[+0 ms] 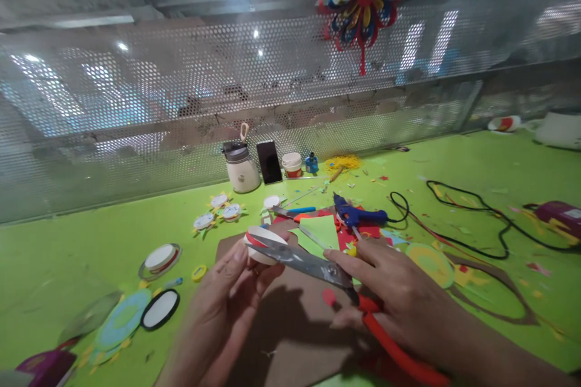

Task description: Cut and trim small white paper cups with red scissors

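My left hand [236, 290] pinches a small white round piece [271, 233] with a red strip across it. My right hand [390, 284] holds a pair of scissors [313, 263] with grey metal blades and red-orange handles. The blades point left and lie over the white piece, parted around its red strip; whether they touch it I cannot tell. Below both hands lies a brown cardboard sheet [290, 344]. Just beyond the blades are a light green paper piece [320, 234] and red paper [370, 231].
A blue hot glue gun [358, 213] with a black cord lies behind my right hand. A white jar [242, 169], a phone [269, 162] and a small tub [292, 163] stand along the mesh panel [181, 97]. Flower-shaped paper pieces [124, 317] lie at left, paper scraps at right.
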`<state>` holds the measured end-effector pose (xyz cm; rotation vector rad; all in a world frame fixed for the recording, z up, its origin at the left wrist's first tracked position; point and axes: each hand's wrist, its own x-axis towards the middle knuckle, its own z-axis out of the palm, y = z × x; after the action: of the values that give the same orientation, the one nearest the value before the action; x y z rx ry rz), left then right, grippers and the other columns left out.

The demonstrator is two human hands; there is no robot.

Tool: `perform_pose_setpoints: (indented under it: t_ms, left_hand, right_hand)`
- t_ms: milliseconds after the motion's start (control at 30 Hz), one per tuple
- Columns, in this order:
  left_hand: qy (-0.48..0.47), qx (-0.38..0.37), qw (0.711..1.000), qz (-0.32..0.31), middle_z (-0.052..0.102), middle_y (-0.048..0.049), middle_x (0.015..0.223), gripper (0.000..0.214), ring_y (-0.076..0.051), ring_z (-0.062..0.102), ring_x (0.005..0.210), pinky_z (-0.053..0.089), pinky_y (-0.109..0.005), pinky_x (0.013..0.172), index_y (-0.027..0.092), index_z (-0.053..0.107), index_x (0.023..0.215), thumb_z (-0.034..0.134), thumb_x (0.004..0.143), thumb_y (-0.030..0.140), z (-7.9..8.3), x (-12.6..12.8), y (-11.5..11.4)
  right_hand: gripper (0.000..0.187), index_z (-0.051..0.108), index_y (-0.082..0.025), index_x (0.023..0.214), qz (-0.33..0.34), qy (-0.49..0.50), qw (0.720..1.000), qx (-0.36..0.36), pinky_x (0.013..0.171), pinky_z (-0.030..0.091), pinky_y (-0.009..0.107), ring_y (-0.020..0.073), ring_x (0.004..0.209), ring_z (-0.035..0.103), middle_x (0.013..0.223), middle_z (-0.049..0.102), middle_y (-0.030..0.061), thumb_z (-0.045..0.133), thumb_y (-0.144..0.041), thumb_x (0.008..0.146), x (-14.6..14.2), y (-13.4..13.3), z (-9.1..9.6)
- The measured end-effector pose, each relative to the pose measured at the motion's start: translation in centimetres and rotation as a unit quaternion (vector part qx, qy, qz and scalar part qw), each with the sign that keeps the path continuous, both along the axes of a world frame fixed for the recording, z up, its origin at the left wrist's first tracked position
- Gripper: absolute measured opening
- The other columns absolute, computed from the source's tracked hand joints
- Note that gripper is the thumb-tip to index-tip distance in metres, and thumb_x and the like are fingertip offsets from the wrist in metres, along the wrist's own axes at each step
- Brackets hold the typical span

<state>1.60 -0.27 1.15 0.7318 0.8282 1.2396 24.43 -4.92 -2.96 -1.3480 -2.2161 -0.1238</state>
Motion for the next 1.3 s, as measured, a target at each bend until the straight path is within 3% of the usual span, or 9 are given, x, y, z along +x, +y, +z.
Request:
perform_pose_setpoints:
  t_ms: [233,367,633,800,967,1200,1300]
  left_hand:
    - [0.000,0.000,1.000,-0.018,0.075,-0.0098,0.113,0.021,-0.033,0.063,0.117,0.059,-0.038,0.090,0.019,0.078,0.096,0.078,0.075,0.025,0.1,-0.2,0.1]
    - [0.008,0.011,1.000,-0.013,0.077,-0.0085,0.106,0.021,-0.032,0.066,0.111,0.060,-0.040,0.087,0.020,0.079,0.095,0.078,0.076,0.027,-0.1,-0.2,0.1]
    - [0.022,0.020,1.000,-0.005,0.076,-0.0099,0.109,0.019,-0.031,0.066,0.110,0.061,-0.038,0.086,0.019,0.078,0.095,0.075,0.078,0.028,0.2,-0.1,-0.1]
    - [0.037,0.021,0.999,-0.008,0.075,-0.0101,0.110,0.022,-0.028,0.069,0.102,0.061,-0.035,0.083,0.018,0.078,0.098,0.076,0.078,0.028,-0.1,-0.5,0.3]
    - [0.046,0.039,0.998,0.025,0.077,-0.0099,0.103,0.021,-0.028,0.070,0.098,0.062,-0.033,0.081,0.016,0.079,0.086,0.083,0.070,0.030,0.2,-0.4,0.2]
    - [0.074,0.055,0.996,0.001,0.072,-0.0106,0.119,0.032,-0.027,0.068,0.104,0.060,-0.030,0.084,0.017,0.078,0.100,0.081,0.073,0.032,-0.1,-0.4,0.3]
    - [0.075,0.049,0.996,0.014,0.073,-0.0098,0.116,0.031,-0.026,0.070,0.101,0.060,-0.030,0.083,0.018,0.078,0.101,0.081,0.073,0.032,-0.2,-0.3,0.2]
  right_hand:
    - [0.053,0.064,-0.020,0.129,-0.003,-0.008,1.000,0.017,0.068,0.055,0.038,0.0239,0.073,0.063,0.090,0.066,0.0121,0.059,-0.055,0.089,0.0,-0.1,0.4]
    - [0.051,0.066,-0.019,0.126,-0.007,-0.023,0.999,0.035,0.062,0.056,0.040,0.0251,0.069,0.064,0.091,0.068,0.0140,0.058,-0.054,0.090,-0.1,-0.1,0.6]
    - [0.063,0.068,-0.015,0.122,0.001,-0.015,0.999,0.045,0.055,0.058,0.043,0.0266,0.065,0.066,0.089,0.069,0.0177,0.033,-0.061,0.097,-0.2,-0.2,1.1]
    - [0.056,0.069,-0.016,0.121,0.004,-0.024,0.999,0.044,0.057,0.058,0.042,0.0268,0.067,0.067,0.089,0.070,0.0166,0.042,-0.058,0.095,-0.1,-0.3,1.3]
    - [0.051,0.069,-0.018,0.120,-0.006,-0.032,0.999,0.041,0.058,0.058,0.039,0.0264,0.070,0.068,0.090,0.070,0.0157,0.050,-0.057,0.093,-0.1,-0.4,1.2]
    - [0.061,0.068,-0.018,0.120,-0.005,-0.009,0.999,0.042,0.057,0.058,0.042,0.0266,0.067,0.067,0.089,0.069,0.0164,0.038,-0.064,0.094,-0.3,-0.2,1.2]
    - [0.062,0.069,-0.018,0.118,-0.006,-0.011,0.999,0.039,0.056,0.058,0.041,0.0269,0.067,0.067,0.089,0.069,0.0169,0.035,-0.064,0.095,-0.3,-0.1,1.5]
